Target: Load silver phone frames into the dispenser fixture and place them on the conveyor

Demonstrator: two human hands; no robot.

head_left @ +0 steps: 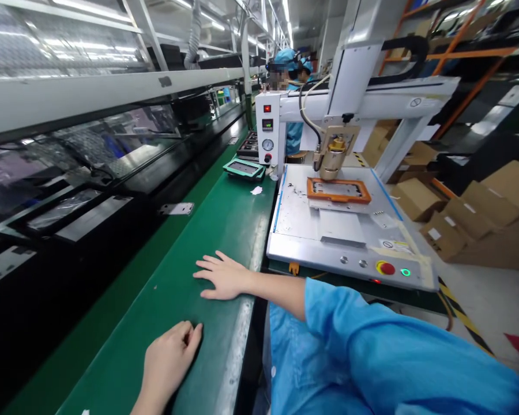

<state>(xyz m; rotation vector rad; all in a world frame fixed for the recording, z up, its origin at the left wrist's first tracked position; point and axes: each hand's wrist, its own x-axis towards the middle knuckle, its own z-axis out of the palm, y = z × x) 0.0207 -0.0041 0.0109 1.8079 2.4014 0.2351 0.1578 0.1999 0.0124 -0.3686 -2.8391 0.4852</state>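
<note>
Two bare hands are over one green table (225,230). The right hand (222,278) lies palm down near the table's metal edge, its grip open with the fingers spread; the left hand (169,358) is nearer the wearer, its grip loosely closed, with the fingers curled in beside the thumb. The table runs lengthwise ahead, smooth and slightly worn along its edge.

One pale panel (177,208) lies just beyond the table's left side, on a darker strip. Farther up the table are one white scrap (256,190) and a teal-rimmed tray (243,168), with dark trays (248,145) behind it; how many is hard to tell.

To the right stands one white machine (354,253). On its plate sits one orange frame (339,191), below one brass-coloured head (333,158). Its front carries two silver buttons (353,261), one red button (387,268) and one green-lit button (405,272); its upright box has one round gauge (267,144).

Beyond the machine, at least two people in blue caps (284,56) are visible. Several cardboard boxes (471,213) stand at right beneath orange shelving (471,53); strip lights run along the ceiling.
</note>
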